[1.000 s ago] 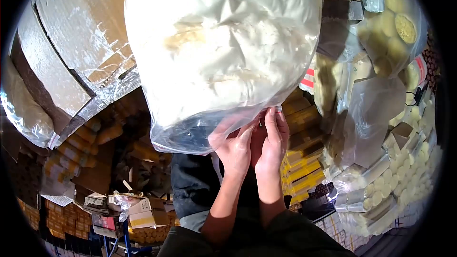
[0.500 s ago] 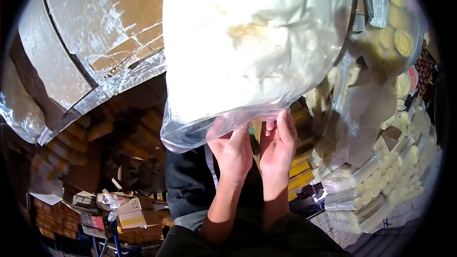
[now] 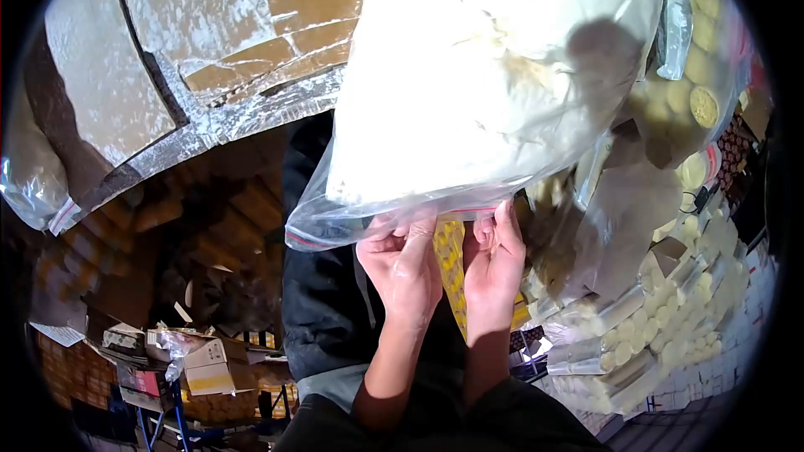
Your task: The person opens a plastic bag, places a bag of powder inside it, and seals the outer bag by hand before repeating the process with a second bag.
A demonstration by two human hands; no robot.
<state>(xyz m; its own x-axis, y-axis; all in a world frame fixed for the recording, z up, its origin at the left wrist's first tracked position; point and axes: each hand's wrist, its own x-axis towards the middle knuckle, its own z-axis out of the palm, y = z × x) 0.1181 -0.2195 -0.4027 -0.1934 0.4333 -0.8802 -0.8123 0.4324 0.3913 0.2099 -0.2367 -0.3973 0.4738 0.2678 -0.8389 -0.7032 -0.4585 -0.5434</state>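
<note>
A large clear zip bag (image 3: 502, 75) full of white powder lies in front of me, its red-lined seal edge toward my body. My left hand (image 3: 402, 264) pinches that edge near its middle, thumb on top and some fingers behind the film. Close beside it, my right hand (image 3: 496, 251) grips the same edge further right between thumb and fingers. The bag's left corner hangs free past my left hand. Whitish residue marks the left thumb and wrist.
White-dusted cardboard (image 3: 310, 17) covers the surface at upper left, with another filled zip bag (image 3: 33, 176) at its edge. To the right are bags of pale round pieces (image 3: 636, 326) and a clear sheet (image 3: 620, 218). Open cartons (image 3: 218, 364) stand low at left.
The view has shifted, so the bag and cardboard sit further right. Both hands stay on the seal edge, and the bag's left corner is pulled out straighter.
</note>
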